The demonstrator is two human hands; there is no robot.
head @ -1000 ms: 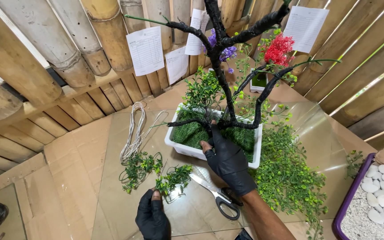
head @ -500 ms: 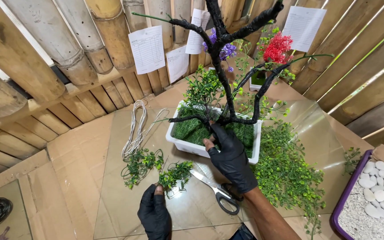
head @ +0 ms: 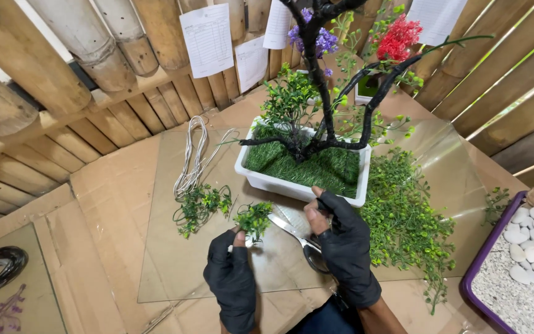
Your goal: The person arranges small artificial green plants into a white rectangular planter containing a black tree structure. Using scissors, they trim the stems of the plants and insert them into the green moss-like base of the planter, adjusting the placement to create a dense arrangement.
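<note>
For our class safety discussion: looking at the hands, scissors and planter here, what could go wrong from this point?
1. The scissors lie partly under the right hand; a fingertip could catch a blade.
2. That hand sits close to the white planter; a push might tip the tree.
3. The sprig pinched by the left hand could slip.

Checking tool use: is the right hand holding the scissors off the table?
No, the scissors lie flat on the glass sheet, with the right hand resting over them.

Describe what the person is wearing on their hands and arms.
Both the left hand and the right hand wear black fingerless gloves of a soft, matte fabric that end at the wrists. The fingertips are bare. No sleeves show: the right forearm is uncovered below the glove cuff.
</note>
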